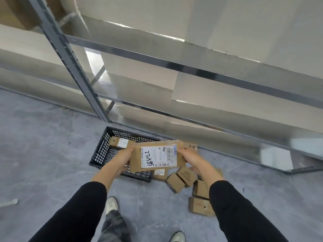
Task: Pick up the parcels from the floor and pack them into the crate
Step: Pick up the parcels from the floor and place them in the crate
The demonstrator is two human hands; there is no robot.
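I hold a flat brown cardboard parcel with a white shipping label between both hands, above the right end of the black plastic crate. My left hand grips its left edge and my right hand its right edge. One small labelled parcel lies inside the crate at the far side. Several small brown parcels lie on the grey floor to the right of the crate, partly hidden by my right arm.
A grey metal shelving rack stands right behind the crate, its upright post running down to the floor. My shoes are below the crate. A small pale object lies at the far left on the floor.
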